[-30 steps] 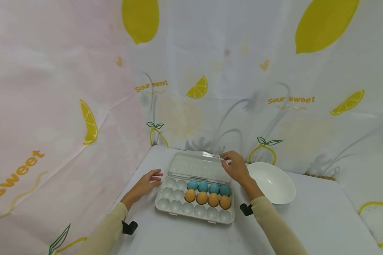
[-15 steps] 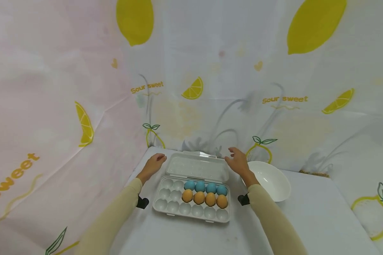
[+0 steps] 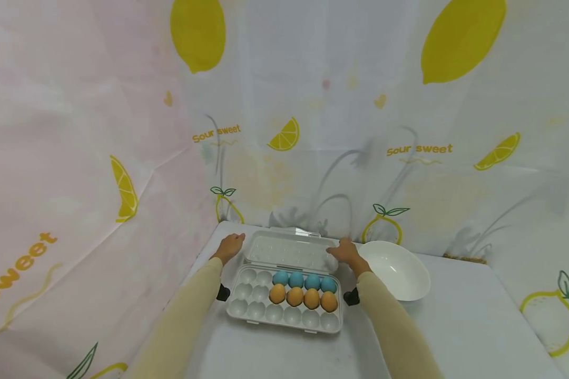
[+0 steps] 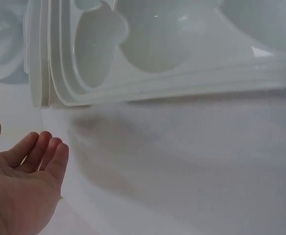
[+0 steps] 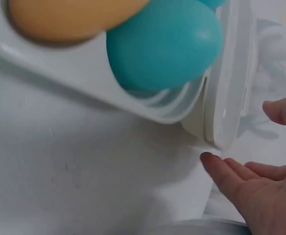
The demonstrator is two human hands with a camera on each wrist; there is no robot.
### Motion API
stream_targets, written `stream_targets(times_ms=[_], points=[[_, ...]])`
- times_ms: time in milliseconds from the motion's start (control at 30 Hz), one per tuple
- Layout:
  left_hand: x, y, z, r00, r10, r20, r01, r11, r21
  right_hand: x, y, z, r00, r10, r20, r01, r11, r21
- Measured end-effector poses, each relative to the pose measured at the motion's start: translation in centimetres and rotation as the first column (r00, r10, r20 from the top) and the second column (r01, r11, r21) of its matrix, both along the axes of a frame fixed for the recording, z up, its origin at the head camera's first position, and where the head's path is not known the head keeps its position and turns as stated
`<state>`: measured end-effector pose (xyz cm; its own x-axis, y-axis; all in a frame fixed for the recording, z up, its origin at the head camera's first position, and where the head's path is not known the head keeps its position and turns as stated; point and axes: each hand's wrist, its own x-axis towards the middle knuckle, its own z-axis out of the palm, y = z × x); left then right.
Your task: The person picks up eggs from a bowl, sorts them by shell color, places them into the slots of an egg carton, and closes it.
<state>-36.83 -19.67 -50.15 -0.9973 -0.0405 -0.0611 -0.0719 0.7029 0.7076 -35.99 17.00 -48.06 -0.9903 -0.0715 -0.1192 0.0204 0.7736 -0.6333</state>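
Note:
A white plastic egg box (image 3: pixel 284 325) stands on the table with its clear lid (image 3: pixel 286 250) laid back toward the wall. Several blue eggs (image 3: pixel 296 280) fill the right part of the back row. In front of them, several orange eggs (image 3: pixel 295 296) sit in the middle row, while the front row holds none. My left hand (image 4: pixel 25 186) is beside the box's left side, fingers loosely bent and apart from it. On the right, my right hand (image 5: pixel 267 191) is close to the lid's corner, thumb and fingers spread; nothing is between them.
To the right of the egg box is a white bowl (image 3: pixel 403 271), just behind my right forearm. Lemon-printed sheets (image 3: pixel 336 168) rise along the back and left of the white table (image 3: pixel 455 326).
My left hand has moved forward from beside the tray to the lid's left side. The right hand lifted off the lid's far corner, then came down along its right edge. The eggs stayed put.

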Motion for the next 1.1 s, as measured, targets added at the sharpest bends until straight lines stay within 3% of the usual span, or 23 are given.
stream_targets(times_ms=[167, 367, 667, 900, 1100], points=[[-0.6, 0.8, -1.1, 0.998, -0.002, 0.064, 0.004, 1.000, -0.028, 0.1, -0.6, -0.8, 0.995, -0.044, 0.088, 0.049, 0.997, -0.058], [-0.4, 2.0, -1.5, 0.992, 0.022, 0.122, -0.032, 0.996, 0.084, 0.5, -1.1, -1.1, 0.991, -0.082, 0.109, 0.096, 0.988, -0.122], [0.5, 1.9, -0.9, 0.998, 0.061, 0.034, -0.065, 0.991, 0.114, 0.8, -1.3, -0.5, 0.981, -0.162, 0.104, 0.182, 0.960, -0.214], [0.5, 1.8, 0.1, 0.994, 0.106, -0.025, -0.100, 0.977, 0.189, 1.0, -1.3, -0.4, 0.976, -0.215, -0.025, 0.200, 0.941, -0.272], [0.4, 2.3, 1.4, 0.989, 0.124, -0.076, -0.104, 0.967, 0.234, 1.9, -1.0, 1.5, 0.968, -0.234, -0.094, 0.180, 0.902, -0.392]])
